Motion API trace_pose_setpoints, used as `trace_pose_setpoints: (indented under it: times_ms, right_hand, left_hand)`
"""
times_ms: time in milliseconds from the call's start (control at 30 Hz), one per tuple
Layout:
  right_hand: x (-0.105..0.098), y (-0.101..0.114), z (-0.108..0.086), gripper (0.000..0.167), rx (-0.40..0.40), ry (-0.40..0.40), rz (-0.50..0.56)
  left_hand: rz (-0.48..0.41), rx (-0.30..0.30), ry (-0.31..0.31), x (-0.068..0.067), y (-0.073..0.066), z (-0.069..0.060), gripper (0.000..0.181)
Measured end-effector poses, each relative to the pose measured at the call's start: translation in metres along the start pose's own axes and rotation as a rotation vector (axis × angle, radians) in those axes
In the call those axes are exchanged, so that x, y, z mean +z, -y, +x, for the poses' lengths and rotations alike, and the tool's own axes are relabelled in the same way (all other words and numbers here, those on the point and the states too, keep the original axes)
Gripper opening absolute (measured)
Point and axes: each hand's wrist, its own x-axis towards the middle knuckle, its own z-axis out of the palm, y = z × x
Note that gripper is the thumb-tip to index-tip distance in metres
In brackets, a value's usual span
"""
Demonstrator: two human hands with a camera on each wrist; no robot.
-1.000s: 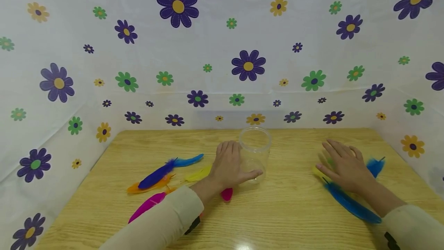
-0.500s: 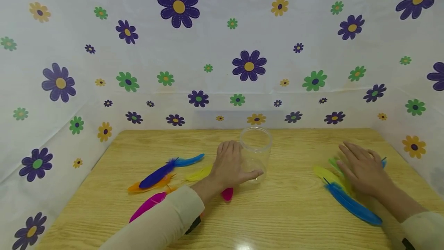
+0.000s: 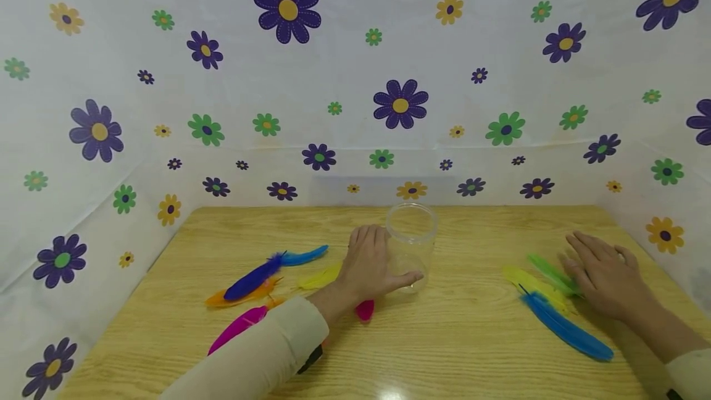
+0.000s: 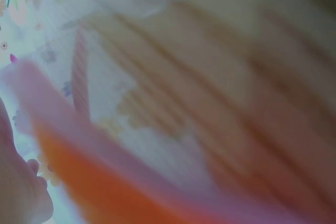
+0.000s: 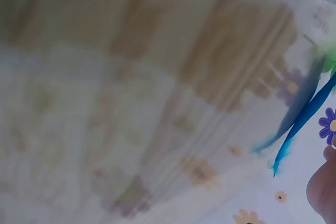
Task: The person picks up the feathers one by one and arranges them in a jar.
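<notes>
A clear plastic jar (image 3: 424, 252) stands upright near the middle of the table. In the head view my left hand (image 3: 363, 267) grips its left side, thumb across the front and fingers towards the back. To the right, my right hand (image 3: 608, 276) is palm down with fingers extended, over or just touching a light green feather (image 3: 552, 273). A yellow feather (image 3: 533, 286) and a long blue feather (image 3: 566, 326) lie to its left. The right wrist view shows a blue feather (image 5: 302, 119) near the hand; its reflection appears beside it.
Left of the jar lie a dark blue feather (image 3: 252, 278), a light blue feather (image 3: 305, 255), orange feathers (image 3: 224, 298), a yellow feather (image 3: 321, 278) and magenta feathers (image 3: 236, 329), partly covered by my left arm. A flowered cloth (image 3: 344, 66) encloses the wooden table (image 3: 444, 350).
My right hand has moved to the right, uncovering the yellow and light green feathers and covering the far-right blue feather. My left hand and the jar have stayed in place.
</notes>
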Motion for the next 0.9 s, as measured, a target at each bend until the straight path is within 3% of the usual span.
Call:
trace_pose_setpoints:
  times_ms: [233, 633, 900]
  right_hand:
    - [-0.002, -0.009, -0.006, 0.046, 0.011, 0.024, -0.018]
    - [-0.004, -0.018, -0.015, 0.055, 0.037, 0.060, -0.074]
    - [-0.005, -0.024, -0.020, 0.062, 0.072, 0.161, -0.077]
  left_hand:
    - [0.011, -0.008, 0.017, -0.001, 0.000, 0.000, 0.082]
    - [0.021, -0.011, 0.034, -0.002, -0.001, 0.001, 0.082]
    - [0.019, -0.018, 0.047, -0.003, -0.002, 0.000, 0.082]
